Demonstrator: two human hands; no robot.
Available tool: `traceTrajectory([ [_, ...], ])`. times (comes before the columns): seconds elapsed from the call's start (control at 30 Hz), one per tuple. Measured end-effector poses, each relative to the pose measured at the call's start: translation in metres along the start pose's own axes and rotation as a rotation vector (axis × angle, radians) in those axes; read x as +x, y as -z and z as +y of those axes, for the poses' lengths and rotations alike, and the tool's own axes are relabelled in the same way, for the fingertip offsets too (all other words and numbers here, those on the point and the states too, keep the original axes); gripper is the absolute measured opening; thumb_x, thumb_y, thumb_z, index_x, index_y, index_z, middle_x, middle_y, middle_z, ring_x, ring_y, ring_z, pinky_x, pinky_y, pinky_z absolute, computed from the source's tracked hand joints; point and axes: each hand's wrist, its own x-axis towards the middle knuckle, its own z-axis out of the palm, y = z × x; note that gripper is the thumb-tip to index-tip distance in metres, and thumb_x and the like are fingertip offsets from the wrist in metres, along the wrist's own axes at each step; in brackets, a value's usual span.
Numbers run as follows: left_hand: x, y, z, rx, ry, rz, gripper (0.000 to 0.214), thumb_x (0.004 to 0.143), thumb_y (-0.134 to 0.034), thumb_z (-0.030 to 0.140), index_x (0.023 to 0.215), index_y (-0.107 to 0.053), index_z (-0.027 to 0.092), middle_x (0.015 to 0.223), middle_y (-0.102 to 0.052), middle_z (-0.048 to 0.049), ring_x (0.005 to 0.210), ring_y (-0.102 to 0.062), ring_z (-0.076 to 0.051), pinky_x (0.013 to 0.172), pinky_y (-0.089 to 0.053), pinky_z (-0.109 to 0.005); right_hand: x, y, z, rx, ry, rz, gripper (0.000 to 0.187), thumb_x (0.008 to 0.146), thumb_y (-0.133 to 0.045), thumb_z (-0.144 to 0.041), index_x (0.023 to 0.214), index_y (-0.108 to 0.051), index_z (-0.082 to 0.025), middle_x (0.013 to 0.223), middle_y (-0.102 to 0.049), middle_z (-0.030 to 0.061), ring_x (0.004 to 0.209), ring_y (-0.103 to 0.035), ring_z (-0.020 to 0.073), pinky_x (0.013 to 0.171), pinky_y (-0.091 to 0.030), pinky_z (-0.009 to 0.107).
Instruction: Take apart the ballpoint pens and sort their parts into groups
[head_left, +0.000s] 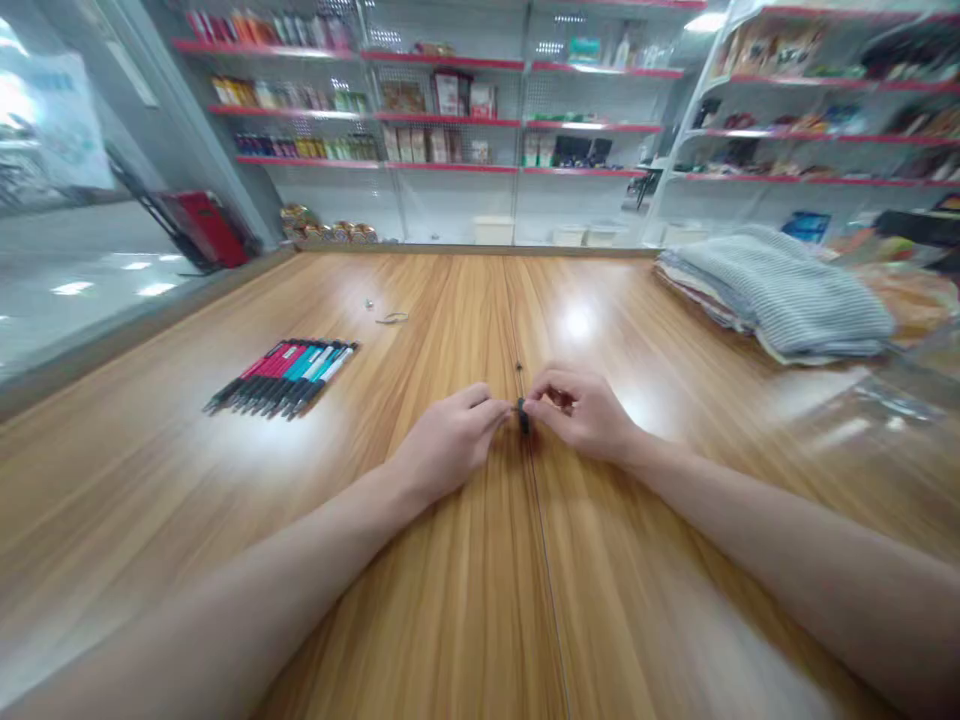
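Observation:
My left hand (455, 437) is closed in a pinch, its fingertips just left of a small black object (523, 415). What those fingers hold, if anything, is too small to make out. From the other side my right hand (574, 408) pinches the black object between thumb and forefinger, over the table seam. A tiny dark piece (518, 367) lies just beyond the hands. Off to the left, a row of pens (289, 375) with pink, teal, white and black barrels lies side by side.
The wooden table (450, 600) fills the foreground. A thin loop (392, 318) and a tiny shiny bit (369, 304) lie past the pens. Folded striped cloth (780, 285) is stacked at the right, near clear plastic packaging (892, 400). Stocked shelves (450, 120) stand behind.

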Motion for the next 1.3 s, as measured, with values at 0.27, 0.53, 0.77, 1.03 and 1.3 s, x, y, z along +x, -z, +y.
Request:
traceTrajectory([
  [0.27,0.0,-0.001,-0.002,0.014,0.026,0.008,0.023,0.094,-0.043,0.023,0.089,-0.065,0.017,0.085,-0.058,-0.0048,0.077,-0.056,-0.013,0.071,-0.046,-0.026,0.002,-0.003,0.011,-0.043,-0.213,0.11,0.015,0.084,-0.059,-0.03,0.078,-0.062,-0.017,0.071,-0.059,0.0014,0.062,-0.048,0.0116,0.055,-0.037,0.025],
  [0.53,0.0,0.0,-0.001,0.01,0.059,-0.017,0.022,0.093,-0.042,0.021,0.09,-0.064,0.018,0.088,-0.058,-0.0049,0.079,-0.058,-0.014,0.074,-0.048,-0.026,0.028,-0.01,0.041,-0.103,-0.415,0.103,0.017,0.077,-0.062,-0.031,0.072,-0.065,-0.015,0.062,-0.061,0.0008,0.057,-0.052,0.0115,0.053,-0.037,0.023],
  [0.77,0.001,-0.002,-0.005,-0.01,0.072,-0.007,0.023,0.094,-0.042,0.023,0.086,-0.063,0.018,0.089,-0.06,-0.005,0.08,-0.059,-0.014,0.074,-0.048,-0.026,0.031,-0.006,0.048,-0.107,-0.364,0.071,0.021,0.078,-0.061,-0.034,0.071,-0.064,-0.015,0.054,-0.054,-0.0023,0.05,-0.047,0.0097,0.048,-0.032,0.022],
  [1.03,0.001,-0.001,-0.004,-0.015,0.083,-0.039,0.023,0.094,-0.041,0.022,0.086,-0.063,0.018,0.091,-0.059,-0.0051,0.082,-0.059,-0.014,0.076,-0.049,-0.027,0.026,-0.006,0.041,-0.223,-0.334,0.079,0.021,0.078,-0.062,-0.034,0.067,-0.064,-0.016,0.062,-0.062,0.0003,0.055,-0.052,0.0107,0.052,-0.036,0.022],
  [1.3,0.001,-0.001,-0.003,-0.01,0.076,-0.041,0.023,0.094,-0.041,0.024,0.088,-0.063,0.018,0.092,-0.059,-0.0053,0.083,-0.059,-0.014,0.077,-0.048,-0.027,0.025,-0.006,0.033,-0.26,-0.311,0.058,0.029,0.081,-0.06,-0.041,0.068,-0.065,-0.016,0.061,-0.062,0.0016,0.056,-0.053,0.0115,0.052,-0.034,0.023],
])
